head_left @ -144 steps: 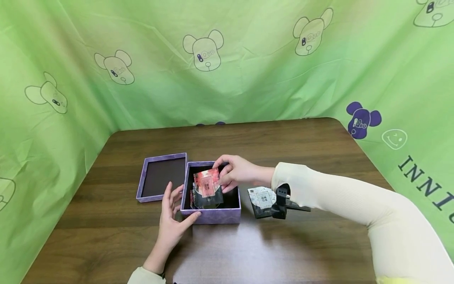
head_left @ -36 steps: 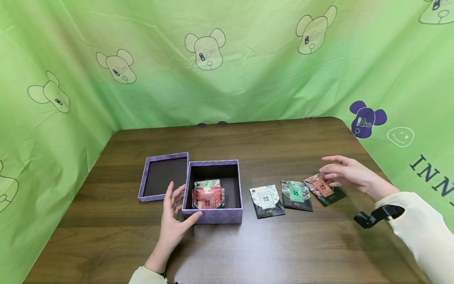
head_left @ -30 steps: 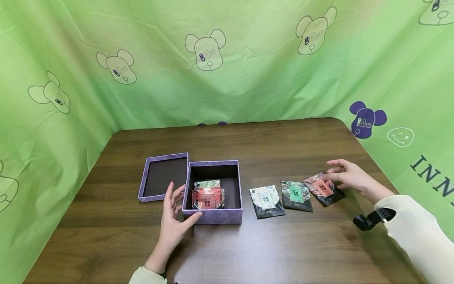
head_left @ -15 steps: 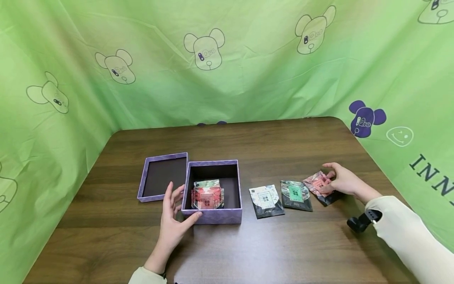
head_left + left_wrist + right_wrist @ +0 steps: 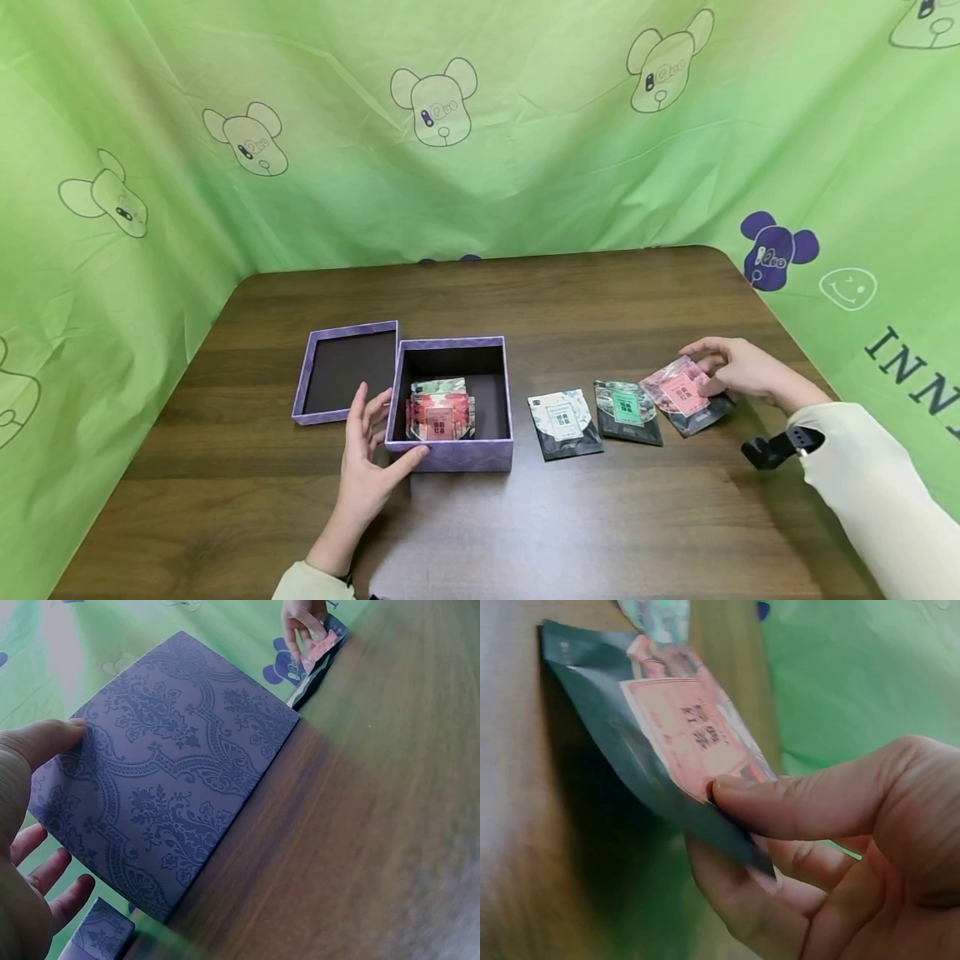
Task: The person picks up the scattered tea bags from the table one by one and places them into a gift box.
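Note:
My right hand (image 5: 738,371) pinches a tea sachet with a pink-red label (image 5: 682,392) at the table's right. In the right wrist view the thumb presses the sachet's label side (image 5: 679,735), with fingers behind it, and the sachet is tilted off the wood. At the corner of an open purple box (image 5: 461,458), my left hand (image 5: 367,475) holds on, thumb on the front and fingers along the left side. Red and green tea sachets (image 5: 442,417) stand in the box's left half. A white-label sachet (image 5: 564,423) and a green-label sachet (image 5: 627,412) lie flat in a row beside the held one.
The purple box lid (image 5: 345,412) lies upturned to the left of the box, close against it. A brown wooden table (image 5: 600,533) carries everything. Green printed cloth (image 5: 525,167) hangs behind and on both sides.
My right hand has gone from the box to the table's right, where the green-label and red-label sachets are now seen. It has come down onto the red-label sachet and pinched it. The left hand stays.

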A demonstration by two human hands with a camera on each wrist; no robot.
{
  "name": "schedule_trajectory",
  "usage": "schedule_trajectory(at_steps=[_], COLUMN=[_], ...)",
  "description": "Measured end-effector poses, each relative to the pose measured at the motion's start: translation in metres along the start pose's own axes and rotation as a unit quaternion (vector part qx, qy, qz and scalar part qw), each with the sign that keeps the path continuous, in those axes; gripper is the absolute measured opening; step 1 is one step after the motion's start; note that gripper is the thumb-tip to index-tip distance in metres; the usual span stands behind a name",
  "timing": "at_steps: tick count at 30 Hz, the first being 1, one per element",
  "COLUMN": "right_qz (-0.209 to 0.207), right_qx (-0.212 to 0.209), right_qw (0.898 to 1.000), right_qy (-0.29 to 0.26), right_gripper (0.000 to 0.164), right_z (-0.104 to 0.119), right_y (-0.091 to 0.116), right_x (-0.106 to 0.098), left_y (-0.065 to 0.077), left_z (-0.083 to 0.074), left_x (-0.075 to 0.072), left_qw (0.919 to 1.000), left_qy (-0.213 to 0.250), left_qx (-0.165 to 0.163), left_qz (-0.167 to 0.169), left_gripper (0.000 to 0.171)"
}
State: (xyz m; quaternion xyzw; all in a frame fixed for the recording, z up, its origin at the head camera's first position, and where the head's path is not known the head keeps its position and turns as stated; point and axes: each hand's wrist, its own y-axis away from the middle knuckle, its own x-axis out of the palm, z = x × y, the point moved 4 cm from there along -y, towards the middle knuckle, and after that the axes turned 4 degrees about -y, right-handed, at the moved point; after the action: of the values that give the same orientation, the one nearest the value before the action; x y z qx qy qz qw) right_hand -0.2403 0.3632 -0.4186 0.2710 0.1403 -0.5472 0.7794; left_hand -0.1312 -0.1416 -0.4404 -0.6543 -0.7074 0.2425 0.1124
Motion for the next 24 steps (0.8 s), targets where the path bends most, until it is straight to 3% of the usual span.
schedule_trajectory(at_steps=[2, 6, 12, 24], right_qz=[0.000, -0.010, -0.006, -0.016], right_qx=[0.003, -0.009, -0.038, -0.033], right_qw=[1.000, 0.997, 0.985, 0.967], right_qy=[-0.026, -0.082, -0.165, -0.254], right_gripper=[0.070, 0.052, 0.067, 0.059], right_z=[0.002, 0.005, 0.009, 0.026], right_y=[0.002, 0.006, 0.008, 0.009], right_x=[-0.004, -0.011, -0.014, -0.005], left_y=[0.000, -0.001, -0.001, -0.001], left_z=[0.000, 0.000, -0.001, -0.001], left_x=[0.000, -0.001, 0.000, 0.000], left_qw=[1.0000, 1.0000, 1.0000, 1.0000], left_qy=[-0.001, -0.002, -0.003, -0.001], left_qx=[0.003, 0.009, 0.008, 0.000], left_qz=[0.000, -0.001, 0.000, -0.001], left_gripper=[0.108, 0.109, 0.109, 0.108])
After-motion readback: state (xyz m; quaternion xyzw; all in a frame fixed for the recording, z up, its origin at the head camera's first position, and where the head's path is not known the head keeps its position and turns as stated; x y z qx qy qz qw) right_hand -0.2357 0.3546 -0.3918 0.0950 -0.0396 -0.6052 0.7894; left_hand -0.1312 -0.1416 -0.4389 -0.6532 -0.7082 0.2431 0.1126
